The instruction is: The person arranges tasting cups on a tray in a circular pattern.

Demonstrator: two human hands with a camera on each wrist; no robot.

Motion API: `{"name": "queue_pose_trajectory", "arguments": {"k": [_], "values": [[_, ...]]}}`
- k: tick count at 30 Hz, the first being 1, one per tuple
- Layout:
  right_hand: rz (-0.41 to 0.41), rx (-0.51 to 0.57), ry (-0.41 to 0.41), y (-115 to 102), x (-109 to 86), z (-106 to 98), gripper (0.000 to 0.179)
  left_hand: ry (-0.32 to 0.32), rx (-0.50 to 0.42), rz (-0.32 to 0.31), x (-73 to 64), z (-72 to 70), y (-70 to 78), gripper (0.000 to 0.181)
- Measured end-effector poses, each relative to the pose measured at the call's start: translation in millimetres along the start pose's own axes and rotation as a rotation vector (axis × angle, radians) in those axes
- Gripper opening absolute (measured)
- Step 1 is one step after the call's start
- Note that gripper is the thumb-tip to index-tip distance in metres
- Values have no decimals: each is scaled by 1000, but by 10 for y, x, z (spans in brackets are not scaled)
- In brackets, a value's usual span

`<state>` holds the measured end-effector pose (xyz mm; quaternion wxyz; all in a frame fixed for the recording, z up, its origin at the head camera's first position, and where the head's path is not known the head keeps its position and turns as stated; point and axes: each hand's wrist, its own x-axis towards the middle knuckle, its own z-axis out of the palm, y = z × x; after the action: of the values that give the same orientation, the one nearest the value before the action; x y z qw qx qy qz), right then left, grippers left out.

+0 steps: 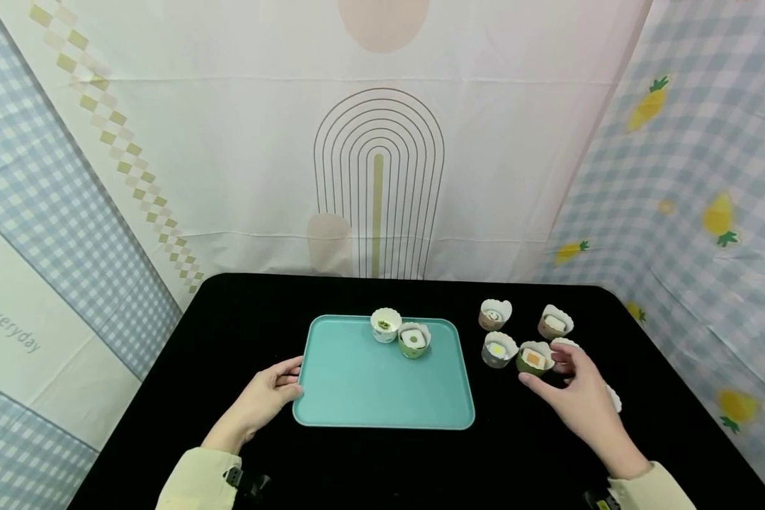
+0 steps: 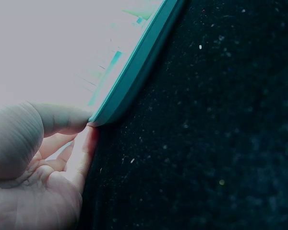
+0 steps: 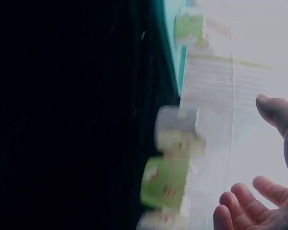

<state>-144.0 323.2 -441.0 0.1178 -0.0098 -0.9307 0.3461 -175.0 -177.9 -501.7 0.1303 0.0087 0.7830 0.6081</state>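
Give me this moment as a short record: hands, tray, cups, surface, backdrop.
Left hand: pinches the left edge of the teal tray
Right hand: thumb and fingers apart, near the green cup with orange filling; contact unclear
On tray: white cup and green cup with white filling, near the far edge
Off tray: at least six cups to its right, including a grey cup; some partly hidden
Surface: black tabletop
Backdrop: patterned cloths

Beside me, the right hand [image 3: 273, 212] holds its thumb well apart from its fingers, near a blurry row: a grey-and-cream paper cup [image 3: 175, 128], then a green paper cup [image 3: 165, 183]. Beyond, a green-and-white paper cup [image 3: 189, 27] rides a flat teal tray [image 3: 171, 50].
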Motion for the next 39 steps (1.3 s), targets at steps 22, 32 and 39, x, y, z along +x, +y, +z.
{"name": "queue_pose_trajectory", "arguments": {"k": [22, 32, 39], "values": [[209, -94, 13, 664, -115, -342, 90, -9, 4, -8, 10, -12, 1, 55], [323, -23, -55, 811, -136, -278, 98, -10, 0, 8, -3, 2, 48, 56], [402, 90, -99, 838, -149, -251, 105, -9, -7, 9, -18, 4, 45, 56]]}}
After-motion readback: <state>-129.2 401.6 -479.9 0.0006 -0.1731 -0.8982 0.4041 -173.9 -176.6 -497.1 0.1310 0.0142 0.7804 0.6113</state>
